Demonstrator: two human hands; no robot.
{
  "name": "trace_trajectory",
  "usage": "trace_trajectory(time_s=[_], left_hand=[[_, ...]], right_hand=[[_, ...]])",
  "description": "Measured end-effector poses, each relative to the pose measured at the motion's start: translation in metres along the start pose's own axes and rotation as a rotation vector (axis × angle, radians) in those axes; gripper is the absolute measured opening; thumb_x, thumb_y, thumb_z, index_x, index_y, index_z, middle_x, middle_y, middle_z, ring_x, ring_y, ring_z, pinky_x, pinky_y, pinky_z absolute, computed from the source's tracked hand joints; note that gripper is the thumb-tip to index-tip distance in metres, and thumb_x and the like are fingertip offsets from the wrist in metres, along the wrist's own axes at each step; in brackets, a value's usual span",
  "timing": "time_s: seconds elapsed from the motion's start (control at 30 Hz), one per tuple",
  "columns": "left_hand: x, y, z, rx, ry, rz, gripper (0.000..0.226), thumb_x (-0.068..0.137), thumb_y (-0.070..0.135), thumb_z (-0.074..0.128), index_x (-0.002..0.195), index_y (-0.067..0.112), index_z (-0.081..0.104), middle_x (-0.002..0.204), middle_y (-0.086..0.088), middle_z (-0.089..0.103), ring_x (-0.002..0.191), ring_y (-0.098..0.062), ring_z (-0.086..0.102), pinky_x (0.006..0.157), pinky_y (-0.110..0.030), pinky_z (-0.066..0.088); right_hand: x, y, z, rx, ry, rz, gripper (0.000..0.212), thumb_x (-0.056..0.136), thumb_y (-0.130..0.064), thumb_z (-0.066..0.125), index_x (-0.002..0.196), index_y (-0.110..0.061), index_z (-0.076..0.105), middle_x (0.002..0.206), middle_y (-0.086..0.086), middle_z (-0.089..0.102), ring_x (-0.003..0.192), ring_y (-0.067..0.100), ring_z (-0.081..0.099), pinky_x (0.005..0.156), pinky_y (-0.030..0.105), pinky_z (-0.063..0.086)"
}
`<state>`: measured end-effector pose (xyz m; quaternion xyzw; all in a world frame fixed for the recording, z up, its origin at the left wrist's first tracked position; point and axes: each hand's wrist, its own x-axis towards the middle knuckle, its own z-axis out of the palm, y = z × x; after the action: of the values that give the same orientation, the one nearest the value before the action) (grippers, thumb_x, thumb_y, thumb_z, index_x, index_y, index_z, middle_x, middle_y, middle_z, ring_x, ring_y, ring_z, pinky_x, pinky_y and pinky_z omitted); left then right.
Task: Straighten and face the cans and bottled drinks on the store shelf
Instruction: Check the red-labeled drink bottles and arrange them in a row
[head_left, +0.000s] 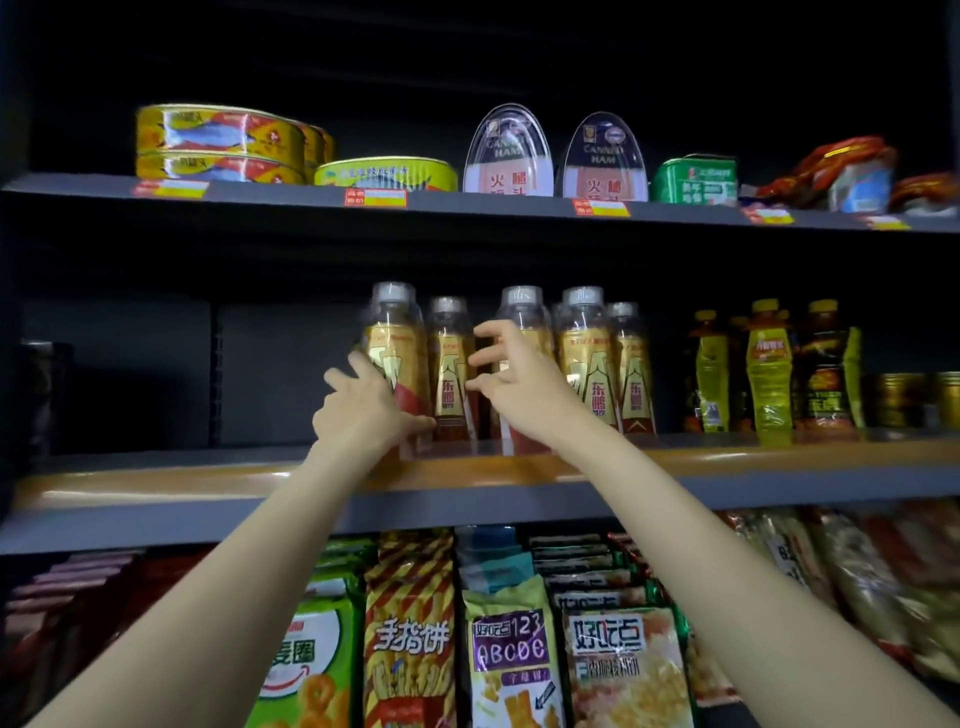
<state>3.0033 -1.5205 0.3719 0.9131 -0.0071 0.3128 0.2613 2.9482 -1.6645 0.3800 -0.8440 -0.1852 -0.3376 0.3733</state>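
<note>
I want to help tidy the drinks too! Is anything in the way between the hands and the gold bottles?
Nothing visible is. The left hand already grips the leftmost gold bottle low on its label. The right hand sits with curled fingers right in front of the third gold bottle, though whether it touches isn't clear.

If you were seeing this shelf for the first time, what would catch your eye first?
Two bare arms reach up to the gold-labelled bottles on the middle shelf: the left hand grips the leftmost bottle, the right hand hovers with curled fingers before the next ones. Above sit yellow fish tins and canned ham; below, bright snack bags.
</note>
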Motion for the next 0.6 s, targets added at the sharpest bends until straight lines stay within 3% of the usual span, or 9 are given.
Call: trace_trajectory(time_s=[0.1,0.17,0.27,0.37,0.43,0.5,0.6], left_hand=[[-0.001,0.002,-0.004,-0.003,-0.040,-0.022,0.120,0.072,0.045,0.075,0.146,0.003,-0.009,0.150,-0.024,0.011,0.127,-0.040,0.038,0.095,-0.045,0.039],[-0.001,0.001,-0.002,-0.049,-0.047,-0.005,0.120,0.075,0.039,0.075,0.145,0.003,-0.016,0.152,-0.022,0.008,0.127,-0.041,0.038,0.097,-0.046,0.037],[0.007,-0.003,-0.002,-0.166,-0.086,-0.005,0.120,0.073,0.027,0.078,0.145,0.003,-0.015,0.150,-0.020,0.019,0.128,-0.041,0.037,0.103,-0.048,0.035],[0.012,-0.009,-0.008,-0.235,-0.115,-0.064,0.116,0.067,0.021,0.083,0.145,0.003,-0.001,0.141,-0.021,0.036,0.124,-0.039,0.042,0.102,-0.050,0.038],[0.009,-0.010,-0.009,-0.239,-0.069,-0.073,0.114,0.065,0.019,0.084,0.144,0.004,0.004,0.137,-0.021,0.040,0.118,-0.040,0.047,0.097,-0.051,0.042],[0.002,-0.007,-0.007,-0.237,-0.019,-0.066,0.114,0.067,0.019,0.082,0.146,0.006,0.001,0.140,-0.020,0.037,0.118,-0.041,0.047,0.095,-0.050,0.043],[-0.013,0.004,0.000,-0.209,0.044,-0.059,0.108,0.079,0.023,0.073,0.148,0.010,-0.009,0.153,-0.017,0.016,0.129,-0.040,0.035,0.099,-0.045,0.036]], right_hand=[[-0.006,0.006,-0.012,-0.010,0.033,-0.023,0.048,0.096,-0.006,0.047,0.139,-0.020,0.033,0.129,0.001,0.052,0.099,0.014,0.061,0.063,0.013,0.049],[-0.010,0.013,-0.023,-0.014,0.043,-0.012,0.047,0.096,-0.006,0.048,0.138,-0.020,0.034,0.128,0.000,0.052,0.096,0.009,0.058,0.057,0.009,0.046],[-0.015,0.023,-0.036,-0.027,0.063,0.025,0.047,0.095,-0.006,0.049,0.138,-0.019,0.034,0.128,0.000,0.053,0.097,0.012,0.061,0.055,0.010,0.046],[-0.020,0.040,-0.049,-0.022,0.067,0.045,0.046,0.095,-0.008,0.050,0.137,-0.021,0.035,0.127,0.000,0.054,0.098,0.014,0.063,0.057,0.012,0.045],[-0.019,0.052,-0.057,0.008,0.065,0.050,0.046,0.094,-0.009,0.052,0.136,-0.021,0.036,0.125,0.000,0.055,0.099,0.015,0.063,0.062,0.015,0.046],[-0.015,0.060,-0.061,0.032,0.051,0.065,0.046,0.094,-0.009,0.054,0.136,-0.019,0.037,0.124,0.002,0.057,0.102,0.018,0.062,0.078,0.024,0.052],[-0.012,0.066,-0.064,0.046,0.035,0.065,0.047,0.093,-0.009,0.055,0.136,-0.017,0.038,0.124,0.004,0.057,0.108,0.020,0.059,0.094,0.038,0.050]])
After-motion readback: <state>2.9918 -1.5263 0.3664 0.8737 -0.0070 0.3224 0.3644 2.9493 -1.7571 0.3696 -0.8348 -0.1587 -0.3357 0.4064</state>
